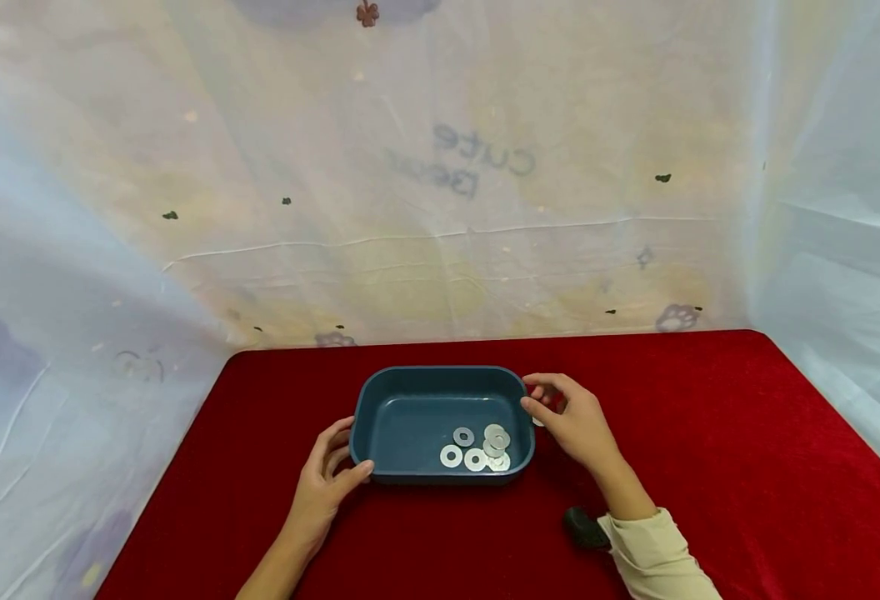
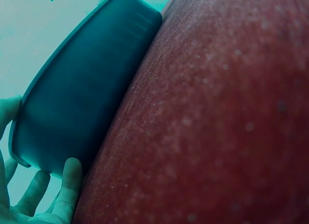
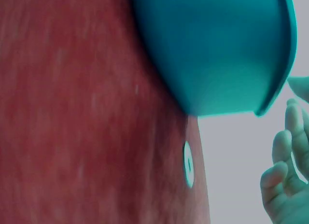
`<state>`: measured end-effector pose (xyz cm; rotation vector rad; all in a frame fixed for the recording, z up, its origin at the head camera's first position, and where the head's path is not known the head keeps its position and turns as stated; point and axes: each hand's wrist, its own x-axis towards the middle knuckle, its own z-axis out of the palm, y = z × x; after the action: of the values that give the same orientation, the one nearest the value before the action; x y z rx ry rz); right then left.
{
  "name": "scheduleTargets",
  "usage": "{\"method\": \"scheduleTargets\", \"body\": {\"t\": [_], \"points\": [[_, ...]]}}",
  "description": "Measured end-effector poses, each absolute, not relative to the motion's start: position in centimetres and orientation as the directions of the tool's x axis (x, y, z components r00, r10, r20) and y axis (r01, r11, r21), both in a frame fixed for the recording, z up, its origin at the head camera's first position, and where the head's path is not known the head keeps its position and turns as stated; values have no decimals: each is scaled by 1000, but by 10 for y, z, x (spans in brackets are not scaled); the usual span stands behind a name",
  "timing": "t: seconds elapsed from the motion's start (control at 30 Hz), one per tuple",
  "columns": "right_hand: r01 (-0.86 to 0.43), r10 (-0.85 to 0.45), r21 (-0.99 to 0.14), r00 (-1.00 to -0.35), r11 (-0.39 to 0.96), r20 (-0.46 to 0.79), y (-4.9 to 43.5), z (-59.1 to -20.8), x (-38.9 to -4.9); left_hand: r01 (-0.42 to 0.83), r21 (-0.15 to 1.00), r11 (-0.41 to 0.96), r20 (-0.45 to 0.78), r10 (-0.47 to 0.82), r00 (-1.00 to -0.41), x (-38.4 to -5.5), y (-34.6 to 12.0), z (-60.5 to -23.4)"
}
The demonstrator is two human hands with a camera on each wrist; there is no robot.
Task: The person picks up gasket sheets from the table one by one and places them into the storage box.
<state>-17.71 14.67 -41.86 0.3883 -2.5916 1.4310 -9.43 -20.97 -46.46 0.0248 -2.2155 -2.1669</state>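
A dark blue rectangular tub (image 1: pixel 410 417) with rounded corners stands on the red cloth. Several flat metal washers (image 1: pixel 451 456) lie inside it, some overlapping, towards its front right. My left hand (image 1: pixel 323 483) holds the tub's left end, thumb at the front corner; in the left wrist view, fingers (image 2: pixel 72 173) touch its outer wall. At the right rim is my right hand (image 1: pixel 571 417), loosely bent, thumb and forefinger tips at the edge; nothing shows between them. Another washer (image 3: pixel 189 164) lies on the cloth beside the tub, partly hidden by that hand in the head view.
Red cloth (image 1: pixel 710 433) covers the table. Pale printed sheeting (image 1: pixel 440 275) hangs behind it and along both sides. A dark rounded object (image 1: pixel 586 529) is beside my right wrist, next to the beige sleeve (image 1: pixel 657 550).
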Motion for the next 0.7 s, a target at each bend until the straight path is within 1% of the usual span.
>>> {"method": "scheduleTargets", "body": {"t": [0.13,0.43,0.53,0.7], "points": [[-222,-105,-805,-975,550,197,160,-424,-183,16,1000,24,17,-45,-999,-94,-209,-464],[-121,-144,-773,-989,623,39,184,-435,-191,21,1000,22,21,-39,-999,-96,-209,-464],[-128,-184,-774,-983,621,15,186,-439,-193,20,1000,23,21,-42,-999,-96,-209,-464],[-160,-236,-769,-972,619,13,187,-445,-194,9,1000,20,10,-45,-999,-95,-209,-463]]}}
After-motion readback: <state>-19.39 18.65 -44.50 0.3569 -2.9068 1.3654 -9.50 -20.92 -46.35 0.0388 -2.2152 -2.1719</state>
